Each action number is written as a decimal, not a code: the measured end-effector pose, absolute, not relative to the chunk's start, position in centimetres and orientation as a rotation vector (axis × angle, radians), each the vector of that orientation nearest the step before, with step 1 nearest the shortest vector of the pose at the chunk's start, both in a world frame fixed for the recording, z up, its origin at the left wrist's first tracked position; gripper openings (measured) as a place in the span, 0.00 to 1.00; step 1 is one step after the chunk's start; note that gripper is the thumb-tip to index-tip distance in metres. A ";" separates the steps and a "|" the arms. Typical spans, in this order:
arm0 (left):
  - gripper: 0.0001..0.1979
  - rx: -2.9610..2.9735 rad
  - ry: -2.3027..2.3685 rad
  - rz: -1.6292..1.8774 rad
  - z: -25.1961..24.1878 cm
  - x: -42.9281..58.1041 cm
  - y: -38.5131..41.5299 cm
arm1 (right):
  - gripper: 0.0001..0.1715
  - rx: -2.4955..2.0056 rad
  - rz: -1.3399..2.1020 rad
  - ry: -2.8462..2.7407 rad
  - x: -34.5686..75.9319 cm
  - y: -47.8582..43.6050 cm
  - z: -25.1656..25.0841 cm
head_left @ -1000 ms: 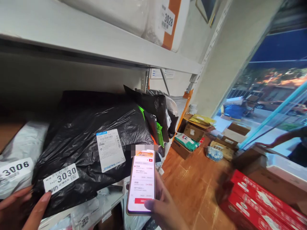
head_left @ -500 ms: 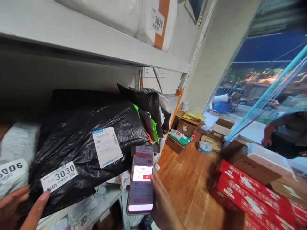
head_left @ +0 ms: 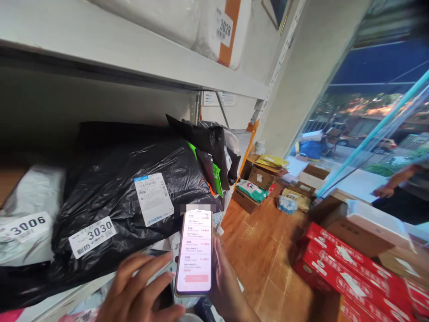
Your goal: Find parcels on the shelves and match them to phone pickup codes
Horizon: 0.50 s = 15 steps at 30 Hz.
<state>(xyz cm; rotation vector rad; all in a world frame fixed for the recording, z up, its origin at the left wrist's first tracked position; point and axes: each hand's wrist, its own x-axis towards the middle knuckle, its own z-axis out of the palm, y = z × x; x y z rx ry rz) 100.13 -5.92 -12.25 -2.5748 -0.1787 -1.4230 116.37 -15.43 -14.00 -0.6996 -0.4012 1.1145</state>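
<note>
A smartphone [head_left: 194,255] with a lit white list on its screen is in my right hand [head_left: 224,277], held upright in front of the shelf. My left hand [head_left: 140,286] hovers just left of the phone, fingers apart and holding nothing. Behind them a large black plastic parcel [head_left: 124,179] lies on the shelf, bearing a white shipping label [head_left: 154,200] and a sticker [head_left: 92,237] that reads 3030. Left of it sits a white bag [head_left: 27,219] with the number 3006. Part of a label reading 302 peeks out behind the phone.
Overhead, a shelf board [head_left: 134,53] carries a white package [head_left: 221,31] marked 3028. On the wooden floor [head_left: 254,250] to the right stand cardboard boxes [head_left: 261,176] and stacked red cartons [head_left: 348,273]. Another person's hand [head_left: 384,191] shows at the far right by the window.
My left hand has left the black parcel's sticker and moved right, beside the phone. The phone's pop-up has given way to a white list. The person at right has shifted, arm reaching out.
</note>
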 end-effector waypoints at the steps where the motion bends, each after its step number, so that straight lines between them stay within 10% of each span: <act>1: 0.18 -2.627 -0.108 -1.376 -12.3 100.8 -6.0 | 0.30 -0.691 1.112 -0.414 116.3 -15.5 -13.9; 15: 0.08 -2.768 -0.090 -1.416 -12.5 102.6 -7.1 | 0.30 -0.641 1.135 -0.443 116.2 -15.9 -13.6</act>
